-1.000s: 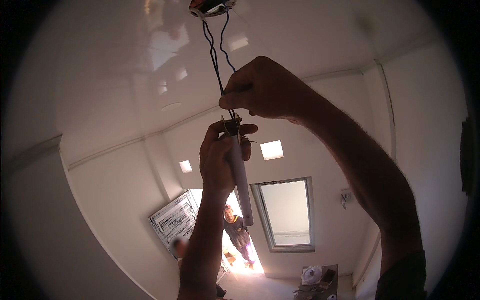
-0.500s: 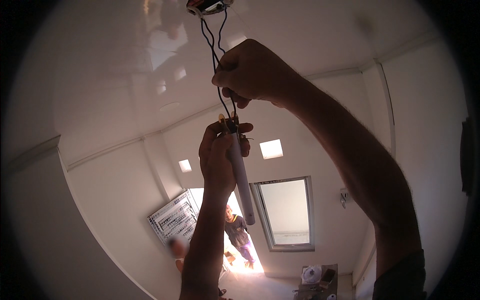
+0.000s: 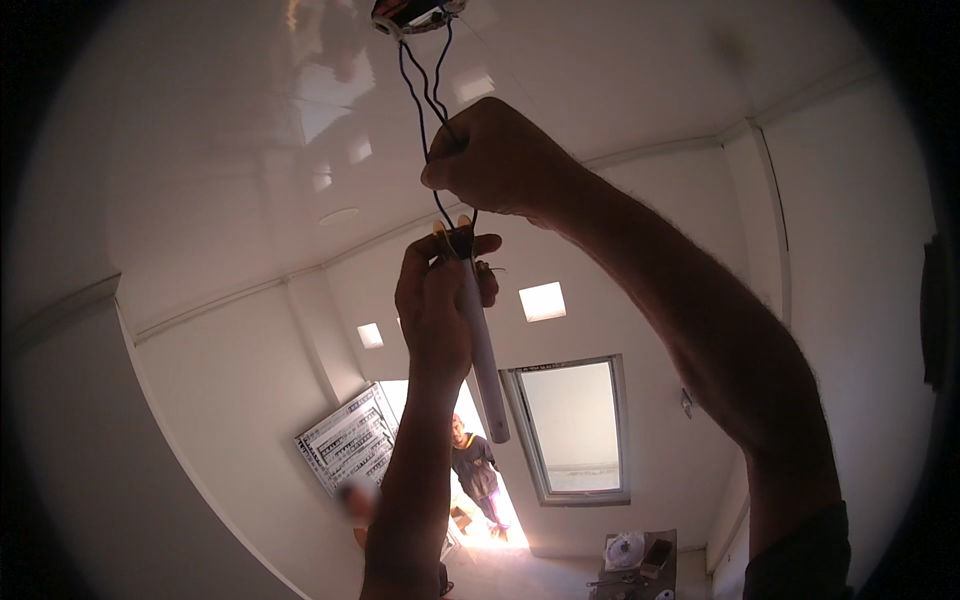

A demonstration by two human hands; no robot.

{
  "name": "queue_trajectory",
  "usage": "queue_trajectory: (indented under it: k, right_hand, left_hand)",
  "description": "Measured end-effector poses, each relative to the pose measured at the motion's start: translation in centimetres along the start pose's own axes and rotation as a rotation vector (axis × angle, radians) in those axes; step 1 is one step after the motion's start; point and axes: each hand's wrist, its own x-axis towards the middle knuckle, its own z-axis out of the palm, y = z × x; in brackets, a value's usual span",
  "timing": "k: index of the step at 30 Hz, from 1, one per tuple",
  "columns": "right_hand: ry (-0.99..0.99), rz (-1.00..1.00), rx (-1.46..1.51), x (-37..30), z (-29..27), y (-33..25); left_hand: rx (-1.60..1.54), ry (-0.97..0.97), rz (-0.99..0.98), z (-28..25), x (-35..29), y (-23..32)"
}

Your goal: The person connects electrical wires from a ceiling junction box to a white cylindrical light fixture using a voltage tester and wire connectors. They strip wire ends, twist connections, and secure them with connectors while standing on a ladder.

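Dark wires (image 3: pixel 410 85) hang from an opening (image 3: pixel 415 14) in the glossy white ceiling. My right hand (image 3: pixel 495 160), raised just below that opening, is closed in a pinch on them. One wire passes beside its fingertips and runs down to the top of a slim white tube (image 3: pixel 485 360). Below the right hand, my left hand (image 3: pixel 435 305) grips this tube near its upper end, fingers wrapped round it. A dark fitting (image 3: pixel 458 243) sits at the tube's top, with pale yellowish pieces beside it. The tube slants downward, its lower end free. Shadow hides the finer detail at the fitting.
A person (image 3: pixel 475 465) stands in the bright doorway below, and another person (image 3: pixel 358 497) is partly hidden by my left forearm. A wrapped panel (image 3: pixel 350 440) leans nearby. A framed window (image 3: pixel 570 430) is right of the doorway; a small table (image 3: pixel 655 590) holds several items.
My right hand has come down slightly along the wires, and its lower fingers have curled in. The left hand and tube have barely shifted.
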Motion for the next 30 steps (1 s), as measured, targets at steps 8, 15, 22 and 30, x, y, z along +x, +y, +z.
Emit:
queue_trajectory:
  k: [8, 15, 22, 30]
  right_hand:
    - [-0.133, 0.196, 0.126, -1.3, -2.2, -1.7]
    - [-0.125, 0.062, 0.364, -2.8, -3.3, -1.3]
    - [-0.065, 0.132, 0.166, -1.5, -1.0, -0.5]
    - [-0.026, -0.038, -0.031, -0.6, -0.2, -1.1]
  left_hand:
    - [-0.029, -0.034, -0.045, -0.4, 0.9, 0.0]
    - [-0.089, -0.030, -0.055, -0.9, 0.9, 0.8]
    - [-0.150, -0.103, -0.074, -0.8, 1.3, 0.0]
    - [-0.209, -0.061, -0.076, -1.3, 1.6, 0.8]
